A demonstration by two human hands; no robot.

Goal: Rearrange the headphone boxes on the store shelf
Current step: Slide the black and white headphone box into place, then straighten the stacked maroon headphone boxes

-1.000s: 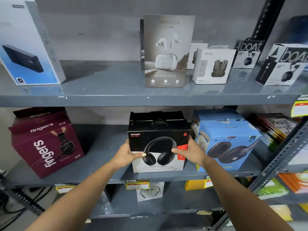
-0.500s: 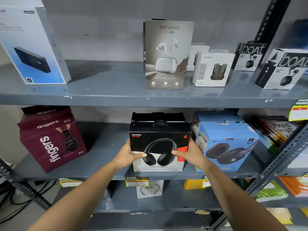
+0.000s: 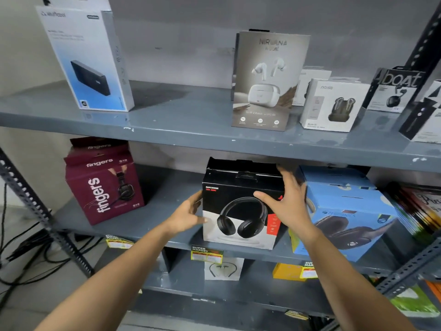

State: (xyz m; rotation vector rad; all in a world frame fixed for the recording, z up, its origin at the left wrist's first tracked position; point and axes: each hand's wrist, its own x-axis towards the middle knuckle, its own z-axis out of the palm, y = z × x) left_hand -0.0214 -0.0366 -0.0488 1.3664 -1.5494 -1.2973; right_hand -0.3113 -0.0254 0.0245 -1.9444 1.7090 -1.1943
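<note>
The black-and-white headphone box (image 3: 241,206) stands upright at the middle shelf's (image 3: 152,218) front edge, between the maroon Fingers box (image 3: 105,182) and the blue headphone box (image 3: 346,218). The left hand (image 3: 188,215) presses its left side, fingers spread; the right hand (image 3: 286,201), blurred, lies open over the front upper-right corner. Neither grip encloses it. Smooth, printed cardboard with square edges: clamp opposite sides evenly, slide it without tipping.

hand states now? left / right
Left hand: open, fingers against the left side of the black headphone box, not gripping it.
Right hand: open, fingers spread, by the box's upper right corner, not gripping.
</note>
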